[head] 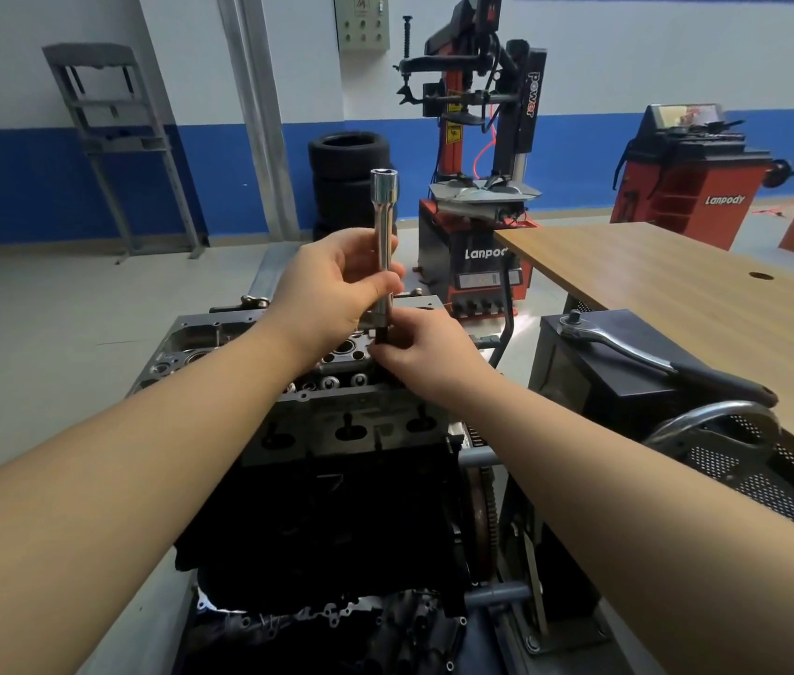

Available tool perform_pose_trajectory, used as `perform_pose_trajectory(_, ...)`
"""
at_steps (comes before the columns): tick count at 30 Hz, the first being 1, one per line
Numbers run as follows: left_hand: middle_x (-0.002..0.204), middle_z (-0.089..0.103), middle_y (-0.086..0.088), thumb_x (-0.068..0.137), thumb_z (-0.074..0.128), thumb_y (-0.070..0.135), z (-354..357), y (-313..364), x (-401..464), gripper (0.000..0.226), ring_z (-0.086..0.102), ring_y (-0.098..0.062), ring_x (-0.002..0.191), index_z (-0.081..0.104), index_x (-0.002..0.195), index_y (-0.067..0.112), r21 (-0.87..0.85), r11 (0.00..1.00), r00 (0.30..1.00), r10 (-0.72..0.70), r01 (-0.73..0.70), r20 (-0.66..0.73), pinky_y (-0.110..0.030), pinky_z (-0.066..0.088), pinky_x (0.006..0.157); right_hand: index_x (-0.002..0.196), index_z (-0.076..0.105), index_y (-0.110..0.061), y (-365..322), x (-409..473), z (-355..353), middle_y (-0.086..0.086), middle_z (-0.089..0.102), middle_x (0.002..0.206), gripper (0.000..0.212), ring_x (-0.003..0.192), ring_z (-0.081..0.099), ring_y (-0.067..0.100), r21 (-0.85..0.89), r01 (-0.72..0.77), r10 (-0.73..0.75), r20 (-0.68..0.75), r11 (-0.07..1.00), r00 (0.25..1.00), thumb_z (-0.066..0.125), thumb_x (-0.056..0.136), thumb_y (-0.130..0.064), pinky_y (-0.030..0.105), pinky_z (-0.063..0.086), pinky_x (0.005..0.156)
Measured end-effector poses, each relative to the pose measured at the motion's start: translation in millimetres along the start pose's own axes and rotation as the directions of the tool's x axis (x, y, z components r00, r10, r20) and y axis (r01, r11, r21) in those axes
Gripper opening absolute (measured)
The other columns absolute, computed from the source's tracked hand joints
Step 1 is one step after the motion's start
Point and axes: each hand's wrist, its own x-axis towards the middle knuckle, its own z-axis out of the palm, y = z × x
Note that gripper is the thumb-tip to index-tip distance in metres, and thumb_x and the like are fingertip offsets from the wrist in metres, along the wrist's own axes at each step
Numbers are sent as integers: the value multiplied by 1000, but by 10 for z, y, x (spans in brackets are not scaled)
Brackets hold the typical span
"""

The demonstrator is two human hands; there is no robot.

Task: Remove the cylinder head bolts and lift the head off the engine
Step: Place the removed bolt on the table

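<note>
Bolt perhaps, hidden under right hand.

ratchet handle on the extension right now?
No: the ratchet lies on the black box to the right, while both hands hold the bare chrome extension over the cylinder head.

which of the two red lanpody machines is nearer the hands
The tyre changer, straight behind the left hand and right hand. The wheel balancer stands further right, beyond the wooden table.
</note>
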Motion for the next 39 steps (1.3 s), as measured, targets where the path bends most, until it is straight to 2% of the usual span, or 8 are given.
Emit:
perform_pose_trajectory(5, 83, 70, 10, 81, 93, 37, 48, -15, 48, 34, 67, 0, 77, 62, 95, 35, 206, 978, 991, 71, -46, -114, -12, 54, 66, 77, 64, -28, 6, 12, 20, -7, 68, 76, 24, 76, 65, 12, -22, -65, 64, -74, 998, 995, 81, 88, -41, 34, 52, 67)
perform_pose_trajectory(9, 110, 76, 18, 101, 71, 27, 63, -65, -5, 26, 73, -2, 103, 66, 126, 33, -29, 1000, 998, 10, -9, 55, -31, 62, 93, 98, 76, -19, 21, 10, -14, -5, 74, 88, 7, 87, 67, 15, -9, -5, 5, -12, 1000, 1000, 71, 97, -25, 35, 53, 80)
perform_pose_trajectory(12, 112, 79, 9, 103, 69, 16, 58, -97, -41, 30, 77, -12, 103, 66, 127, 34, -100, 995, 1000, 27, -25, 13, -37, 64, 93, 111, 76, -17, 27, 11, -58, -2, 75, 97, 16, 93, 67, 15, -13, 4, -3, 59, 1000, 998, 65, 100, -19, 34, 53, 84)
perform_pose_trajectory(17, 82, 71, 13, 80, 93, 36, 76, -74, -12, 32, 69, -3, 74, 62, 89, 38, 134, 990, 974, 68, -39, -217, -20, 59, 69, 89, 62, -29, 34, 23, -27, -11, 63, 86, 23, 79, 58, 6, -102, -7, 6, -3, 995, 1000, 82, 84, -39, 26, 43, 64)
perform_pose_trajectory(24, 80, 69, 9, 89, 87, 31, 24, -49, -76, 23, 67, -3, 78, 66, 94, 25, 205, 967, 935, 208, -152, -287, -14, 54, 68, 82, 64, -26, 38, 76, 68, -9, 65, 80, 30, 80, 61, 10, -262, -60, 54, -30, 963, 998, 84, 81, -49, 35, 56, 70)
perform_pose_trajectory(30, 100, 73, 11, 97, 77, 34, 22, 57, 11, 18, 68, -1, 97, 66, 110, 33, 176, 981, 989, 101, -81, -109, -27, 58, 88, 77, 67, -26, 20, 49, 63, -8, 70, 75, 22, 77, 65, 12, -194, -50, 48, -17, 980, 999, 83, 85, -37, 41, 59, 76)
perform_pose_trajectory(34, 111, 79, 9, 106, 63, 18, -15, 69, 7, 34, 73, -4, 108, 61, 140, 25, -28, 999, 997, 22, -20, 71, -28, 58, 98, 87, 74, -22, 28, 43, 35, -7, 74, 82, 12, 83, 68, 14, -176, -40, 45, 22, 984, 999, 80, 89, -32, 41, 58, 82)
perform_pose_trajectory(39, 100, 80, 7, 95, 79, 12, -49, 77, 24, 35, 77, -7, 94, 70, 126, 25, -1, 1000, 1000, 4, -4, -10, -39, 64, 94, 83, 67, -24, 18, 40, 37, -9, 68, 80, 16, 80, 64, 13, -203, -25, 22, -18, 979, 1000, 79, 85, -35, 31, 53, 69)
